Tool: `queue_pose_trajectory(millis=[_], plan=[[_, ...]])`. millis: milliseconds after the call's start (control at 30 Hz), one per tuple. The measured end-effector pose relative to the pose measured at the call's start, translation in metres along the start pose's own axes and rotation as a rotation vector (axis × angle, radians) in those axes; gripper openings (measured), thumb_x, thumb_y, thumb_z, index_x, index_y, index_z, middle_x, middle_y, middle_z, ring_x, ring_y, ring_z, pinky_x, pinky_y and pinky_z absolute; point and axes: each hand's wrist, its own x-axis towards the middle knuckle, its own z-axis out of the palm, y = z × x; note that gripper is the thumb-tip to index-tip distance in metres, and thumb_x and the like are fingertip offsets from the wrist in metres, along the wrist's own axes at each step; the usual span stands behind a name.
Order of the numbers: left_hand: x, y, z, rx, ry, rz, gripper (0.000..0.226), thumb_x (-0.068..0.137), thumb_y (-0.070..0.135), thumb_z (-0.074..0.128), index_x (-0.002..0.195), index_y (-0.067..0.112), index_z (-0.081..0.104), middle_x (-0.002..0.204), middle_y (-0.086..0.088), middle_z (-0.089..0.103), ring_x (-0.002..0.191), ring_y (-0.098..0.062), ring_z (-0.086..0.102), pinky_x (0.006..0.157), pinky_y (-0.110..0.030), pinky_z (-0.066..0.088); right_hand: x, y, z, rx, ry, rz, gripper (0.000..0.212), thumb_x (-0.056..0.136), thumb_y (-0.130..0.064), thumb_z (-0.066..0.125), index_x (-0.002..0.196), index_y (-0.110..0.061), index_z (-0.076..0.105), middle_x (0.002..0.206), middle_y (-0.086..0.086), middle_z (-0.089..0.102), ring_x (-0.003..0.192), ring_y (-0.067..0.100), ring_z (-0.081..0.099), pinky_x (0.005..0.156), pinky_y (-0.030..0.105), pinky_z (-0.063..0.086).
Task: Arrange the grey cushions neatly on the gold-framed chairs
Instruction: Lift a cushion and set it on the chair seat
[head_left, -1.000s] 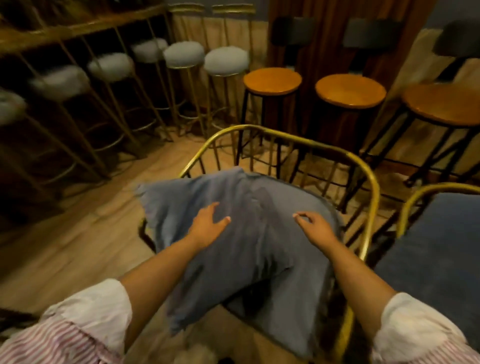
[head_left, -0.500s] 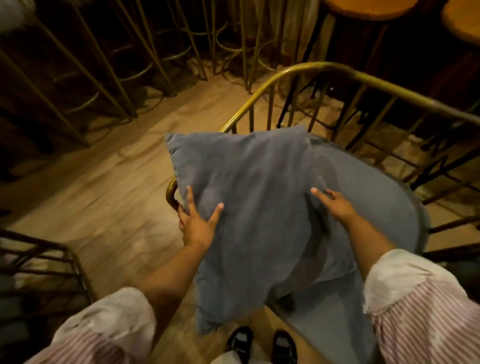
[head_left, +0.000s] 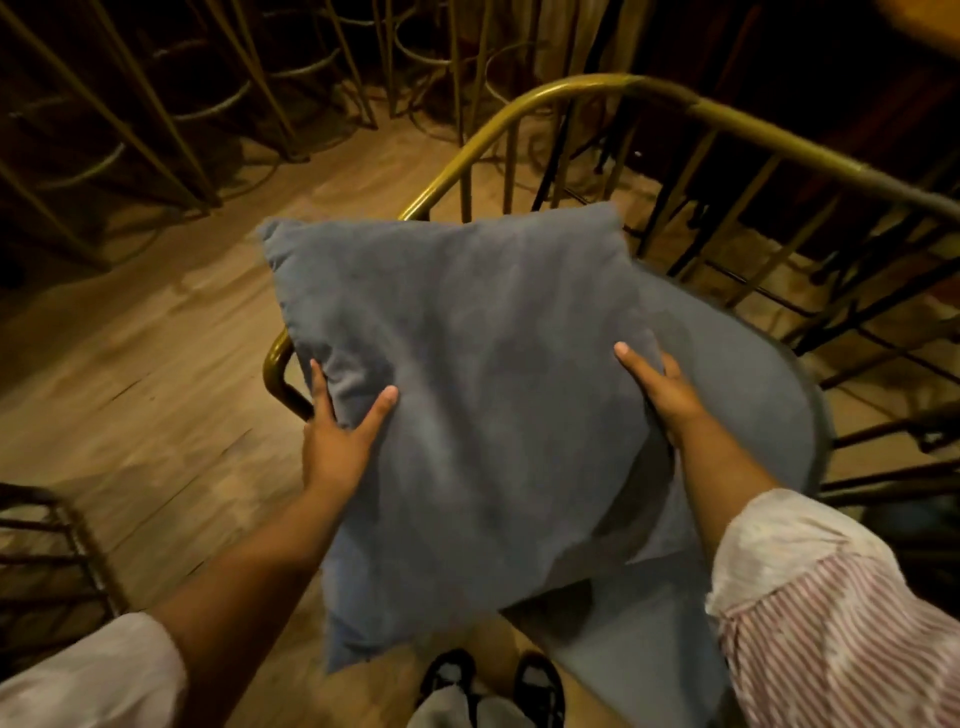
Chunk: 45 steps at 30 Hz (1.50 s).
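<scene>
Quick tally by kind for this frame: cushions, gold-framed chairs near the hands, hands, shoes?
Grey cushion: 1
Gold-framed chair: 1, with a grey seat pad
Hands: 2, left hand and right hand, both on the cushion
Shoes: 2
Total: 6

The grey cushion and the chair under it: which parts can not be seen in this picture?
Head view:
- Fingers of the left hand and right hand: only thumbs and some fingers show; the rest go behind the grey cushion.
- Chair seat: mostly covered by the cushion.
- Gold frame: its right side runs off the picture's edge.
- Stool legs: dark, tops cut off.
</scene>
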Motion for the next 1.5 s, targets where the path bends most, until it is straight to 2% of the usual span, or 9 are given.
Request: queue_pose_trajectory(millis=[100, 233, 333, 500, 800, 1067, 1267, 1367, 1500], plan=[[0.007, 0.030, -0.006, -0.052, -0.150, 0.114, 0.096, 0.074, 0.052, 0.067, 0.151, 0.029, 0.016, 0.154, 0.005, 0.035, 0.139, -0.020, 0.039, 0.108, -0.028, 0.033, -0.028, -0.010, -0.025, 0.023, 0.105, 0.007, 0.092, 0.055, -0.061, 0.080, 0.134, -0.021, 0.052, 0.125, 0.002, 0.063, 0.105, 0.022, 0.064, 0.085, 0.034, 0.052], [0.023, 0.077, 0.006, 0.000, -0.360, 0.155, 0.079, 0.075, 0.049, 0.071, 0.143, 0.032, 0.035, 0.132, 0.009, 0.052, 0.118, -0.009, 0.049, 0.100, -0.028, 0.040, -0.074, -0.008, -0.055, 0.027, 0.257, 0.028, 0.089, 0.062, -0.057, 0.078, 0.138, -0.023, 0.046, 0.124, 0.000, 0.059, 0.106, 0.023, 0.059, 0.091, 0.038, 0.050], [0.032, 0.102, 0.022, 0.043, -0.487, 0.150, 0.086, 0.065, 0.056, 0.076, 0.140, 0.033, 0.041, 0.135, 0.006, 0.056, 0.121, -0.017, 0.055, 0.102, -0.036, 0.045, -0.099, 0.006, -0.065, 0.050, 0.359, 0.057, 0.097, 0.056, -0.060, 0.079, 0.139, -0.022, 0.045, 0.131, 0.003, 0.058, 0.114, 0.028, 0.058, 0.100, 0.046, 0.048], [0.032, 0.113, 0.063, 0.104, -0.627, 0.179, 0.081, 0.071, 0.042, 0.077, 0.143, 0.031, 0.039, 0.143, 0.001, 0.050, 0.130, -0.023, 0.048, 0.095, -0.029, 0.041, -0.121, 0.043, -0.072, 0.115, 0.538, 0.131, 0.096, 0.063, -0.053, 0.080, 0.143, -0.020, 0.038, 0.142, 0.008, 0.051, 0.126, 0.034, 0.051, 0.104, 0.050, 0.044], [0.047, 0.075, 0.101, 0.270, -0.650, 0.146, 0.083, 0.077, 0.037, 0.073, 0.148, 0.029, 0.030, 0.151, -0.002, 0.038, 0.137, -0.027, 0.038, 0.099, -0.030, 0.035, -0.121, 0.095, -0.060, 0.118, 0.601, 0.270, 0.094, 0.068, -0.049, 0.078, 0.147, -0.024, 0.032, 0.145, 0.011, 0.046, 0.128, 0.037, 0.047, 0.105, 0.049, 0.042], [0.067, 0.049, 0.129, 0.579, -0.583, 0.099, 0.092, 0.077, 0.056, 0.063, 0.149, 0.042, 0.008, 0.157, -0.019, 0.023, 0.138, -0.047, 0.029, 0.111, -0.057, 0.031, -0.102, 0.102, -0.060, 0.085, 0.476, 0.419, 0.104, 0.072, -0.050, 0.075, 0.152, -0.019, 0.015, 0.152, 0.014, 0.036, 0.133, 0.038, 0.042, 0.110, 0.047, 0.037], [-0.008, 0.100, 0.132, 0.632, -0.621, 0.241, 0.072, 0.094, 0.033, 0.050, 0.151, 0.011, 0.014, 0.153, -0.022, 0.030, 0.136, -0.041, 0.035, 0.111, -0.042, 0.030, -0.136, 0.047, -0.084, -0.387, 0.309, 0.331, 0.060, 0.088, -0.052, 0.054, 0.121, -0.004, 0.062, 0.125, 0.021, 0.063, 0.116, 0.036, 0.058, 0.093, 0.035, 0.045], [-0.061, 0.143, 0.135, 0.540, -0.738, 0.303, 0.066, 0.096, 0.024, 0.049, 0.149, 0.002, 0.017, 0.153, -0.021, 0.032, 0.139, -0.035, 0.035, 0.109, -0.033, 0.029, -0.180, 0.009, -0.107, -0.478, 0.473, 0.172, 0.054, 0.091, -0.050, 0.049, 0.096, 0.000, 0.069, 0.101, 0.023, 0.070, 0.100, 0.038, 0.063, 0.081, 0.037, 0.048], [-0.139, 0.200, 0.147, 0.469, -0.882, 0.455, 0.063, 0.095, 0.026, 0.050, 0.148, 0.005, 0.023, 0.154, -0.018, 0.031, 0.140, -0.033, 0.034, 0.110, -0.034, 0.029, -0.238, -0.036, -0.156, -0.484, 0.699, -0.009, 0.040, 0.091, -0.039, 0.056, 0.101, -0.003, 0.069, 0.096, 0.017, 0.070, 0.092, 0.032, 0.065, 0.074, 0.035, 0.046]])
